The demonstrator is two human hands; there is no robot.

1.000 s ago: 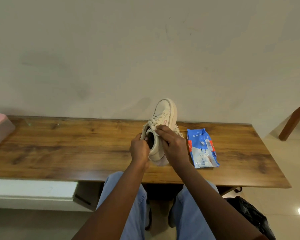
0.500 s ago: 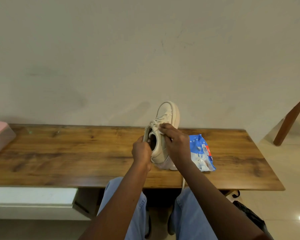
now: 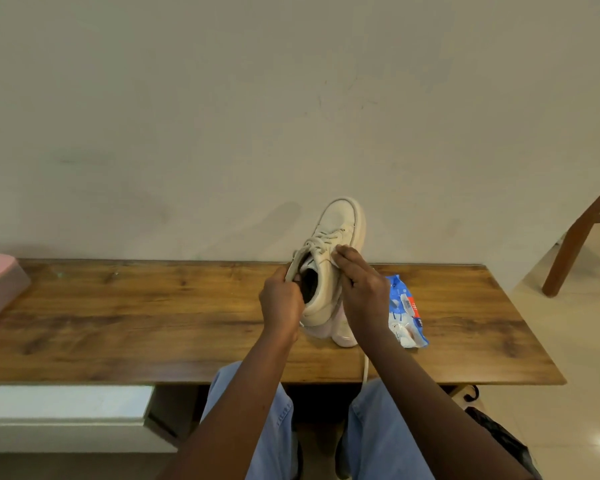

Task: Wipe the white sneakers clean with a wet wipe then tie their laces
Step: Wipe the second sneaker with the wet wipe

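One sneaker (image 3: 340, 220), wooden table (image 3: 118, 306), plain wall (image 3: 291, 98), perhaps tiled floor (image 3: 586, 341)

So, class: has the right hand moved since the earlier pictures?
Yes. The right hand has shifted away from the person and rightward: its fingertips now cross the far edge of the table, and it overlaps the wipes pack.

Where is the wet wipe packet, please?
In the head view, the packet lies on the wooden table, right of the sneaker and right hand.
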